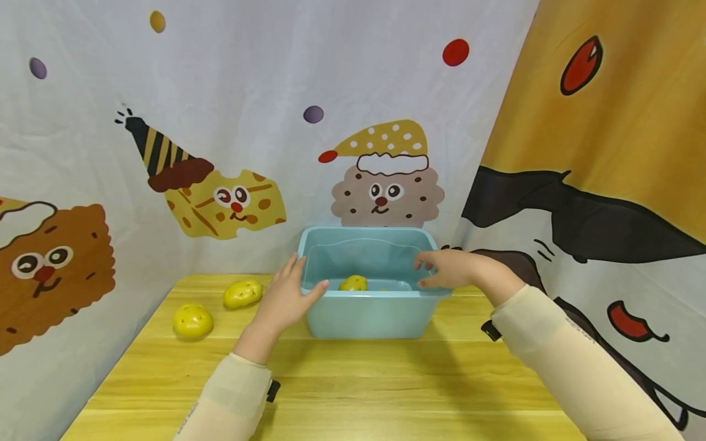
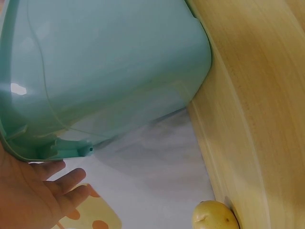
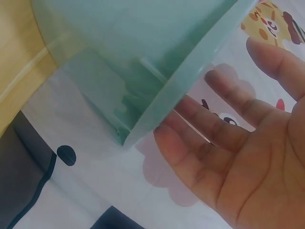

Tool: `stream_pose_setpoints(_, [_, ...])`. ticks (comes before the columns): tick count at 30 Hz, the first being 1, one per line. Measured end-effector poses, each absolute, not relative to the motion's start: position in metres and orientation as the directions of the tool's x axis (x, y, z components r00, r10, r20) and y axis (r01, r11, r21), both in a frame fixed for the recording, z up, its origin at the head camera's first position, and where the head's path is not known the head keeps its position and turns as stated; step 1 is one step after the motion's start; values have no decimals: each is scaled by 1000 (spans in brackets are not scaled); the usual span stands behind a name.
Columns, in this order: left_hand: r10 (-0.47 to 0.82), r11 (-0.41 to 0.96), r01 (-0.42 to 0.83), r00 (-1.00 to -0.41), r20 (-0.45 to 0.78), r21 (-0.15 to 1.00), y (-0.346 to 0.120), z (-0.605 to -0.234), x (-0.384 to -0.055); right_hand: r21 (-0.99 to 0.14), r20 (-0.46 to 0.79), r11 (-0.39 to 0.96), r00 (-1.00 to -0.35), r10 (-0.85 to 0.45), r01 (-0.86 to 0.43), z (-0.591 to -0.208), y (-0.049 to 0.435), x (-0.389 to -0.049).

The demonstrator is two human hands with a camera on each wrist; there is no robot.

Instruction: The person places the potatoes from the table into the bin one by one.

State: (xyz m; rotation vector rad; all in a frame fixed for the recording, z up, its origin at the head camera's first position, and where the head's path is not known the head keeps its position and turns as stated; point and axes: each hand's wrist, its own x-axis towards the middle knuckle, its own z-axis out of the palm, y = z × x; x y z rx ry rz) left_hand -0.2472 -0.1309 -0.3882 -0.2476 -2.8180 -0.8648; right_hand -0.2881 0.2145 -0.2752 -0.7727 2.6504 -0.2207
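A light blue plastic bin point(image 1: 369, 317) stands on the table with a yellow potato point(image 1: 353, 283) inside, partly hidden by the front wall. My left hand point(image 1: 282, 301) is at the bin's left side, fingers extended and thumb apart near the front rim. In the left wrist view, that hand's fingers point(image 2: 71, 180) lie just outside the rim, holding nothing. My right hand point(image 1: 455, 269) reaches over the right rim, its fingers loosely bent above the bin's inside. The right wrist view shows the right palm point(image 3: 257, 162) empty, fingers spread close to the rim.
Two more yellow potatoes lie left of the bin, one farther back point(image 1: 242, 294) and a rounder one point(image 1: 193, 321) nearer the table's left edge. A printed curtain point(image 1: 231, 122) hangs behind the wooden table point(image 1: 353, 386).
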Motion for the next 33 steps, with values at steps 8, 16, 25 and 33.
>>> stream_pose_setpoints(8, [103,815,211,-969,223,540,-131,-388,-247,-233,-174,821,-809,-562,-520,-285,223,-281])
stream_pose_setpoints(16, [107,819,213,-969,223,532,-131,-388,-247,-212,-19,830,-847,-532,-516,-296,233,-269])
stream_pose_setpoints(25, [107,818,214,-969,224,534,-131,-387,-247,-207,115,839,-864,-490,-503,-316,243,-266])
stream_pose_setpoints(33, [113,821,215,-969,219,529,-132,-386,-247,-221,191,848,-874,-446,-481,-332,244,-264])
